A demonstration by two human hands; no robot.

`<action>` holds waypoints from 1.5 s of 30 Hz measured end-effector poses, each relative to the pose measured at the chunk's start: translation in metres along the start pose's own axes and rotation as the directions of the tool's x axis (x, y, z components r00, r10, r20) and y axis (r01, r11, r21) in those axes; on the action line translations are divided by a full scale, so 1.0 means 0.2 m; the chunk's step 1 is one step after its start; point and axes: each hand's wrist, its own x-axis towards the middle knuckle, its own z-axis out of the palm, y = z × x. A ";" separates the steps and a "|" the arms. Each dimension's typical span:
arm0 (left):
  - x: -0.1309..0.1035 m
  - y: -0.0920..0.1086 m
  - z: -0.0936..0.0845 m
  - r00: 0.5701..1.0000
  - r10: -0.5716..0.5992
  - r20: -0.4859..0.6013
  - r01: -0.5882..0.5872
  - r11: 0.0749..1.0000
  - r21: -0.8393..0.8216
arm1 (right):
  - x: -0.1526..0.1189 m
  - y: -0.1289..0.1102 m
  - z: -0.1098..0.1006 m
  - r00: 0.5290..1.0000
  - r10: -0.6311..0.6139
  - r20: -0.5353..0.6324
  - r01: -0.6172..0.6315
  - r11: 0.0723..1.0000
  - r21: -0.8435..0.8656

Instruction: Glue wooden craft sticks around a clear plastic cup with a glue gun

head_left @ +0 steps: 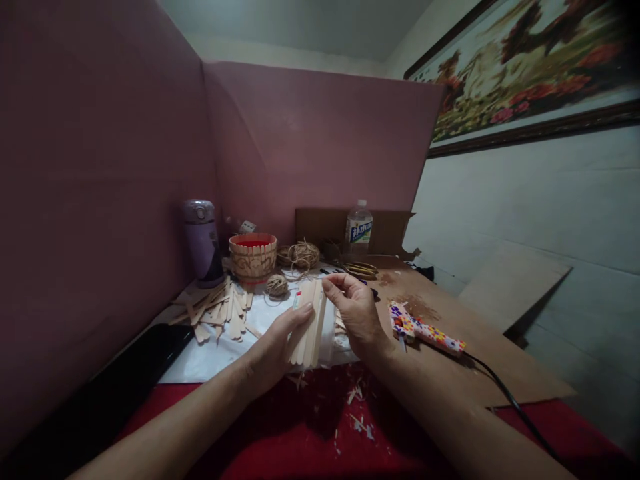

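My left hand (277, 343) is closed around a pale, partly see-through container (327, 340), its thumb lying across the front. Wooden craft sticks (309, 333) stand side by side over the container's face, and a bit of red and green label shows at their upper left. At the top right end of these sticks, the thumb and fingertips of my right hand (357, 313) pinch the outermost stick. My fingers hide part of that grip. Loose craft sticks (225, 307) lie in a pile left of my left hand.
Behind stand a purple flask (203, 243), a stick-sided bucket (253, 260) with red inside, twine balls (277, 286) and a plastic bottle (359, 230). Right, a flower-patterned glue gun (425, 328) with black cord rests on cardboard (480, 360). Wood shavings litter the red cloth (300, 433).
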 end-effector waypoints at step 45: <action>-0.03 0.06 0.00 0.989 -0.002 -0.150 -0.021 0.987 -0.156 | -0.17 -0.05 -0.03 0.734 -0.556 0.391 0.668 0.484 -0.566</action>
